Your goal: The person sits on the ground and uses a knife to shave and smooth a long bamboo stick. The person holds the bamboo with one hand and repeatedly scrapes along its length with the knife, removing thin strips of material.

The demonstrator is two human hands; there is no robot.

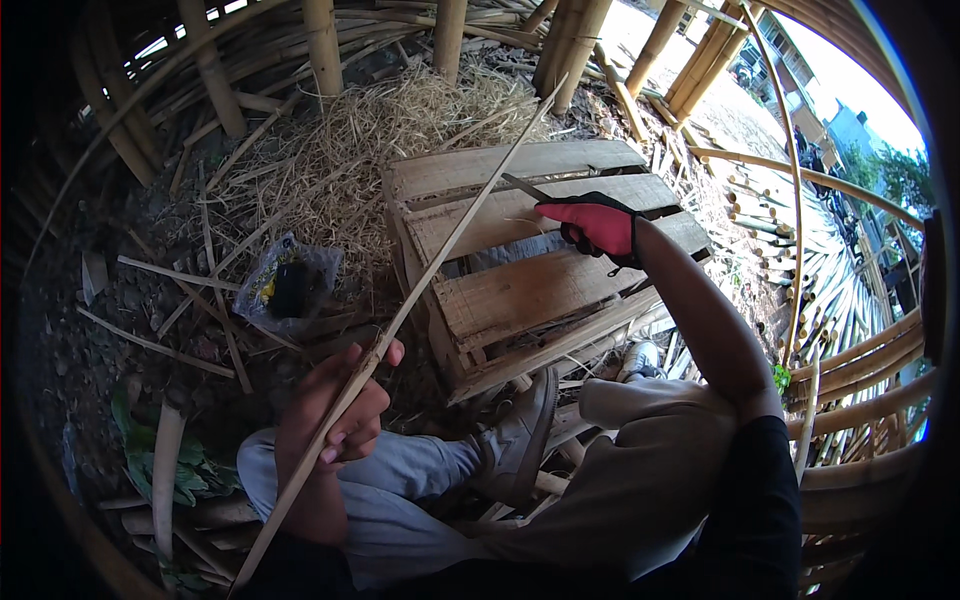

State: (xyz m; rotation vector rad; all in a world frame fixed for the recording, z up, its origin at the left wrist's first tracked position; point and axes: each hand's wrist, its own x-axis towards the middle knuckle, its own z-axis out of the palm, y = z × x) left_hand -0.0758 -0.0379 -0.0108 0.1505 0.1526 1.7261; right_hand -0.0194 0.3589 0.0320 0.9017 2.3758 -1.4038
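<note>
A long, thin bamboo strip (440,255) slants from the lower left up past the crate toward the straw pile. My bare left hand (345,405) is closed around its lower part, above my left knee. In a red and black glove, my right hand (598,226) grips a knife; its handle is hidden in the fist. The narrow dark blade (524,188) points left, its tip close to the strip; whether they touch I cannot tell. Below both stands a slatted wooden crate (560,288), with gaps between its top boards.
Dry straw and shavings (350,150) are heaped behind the crate. A clear plastic bag (290,285) with black and yellow contents lies on the ground at left. Bamboo posts (322,50) stand along the back. Cut bamboo poles (830,300) lie at right. My shoe (520,430) is by the crate.
</note>
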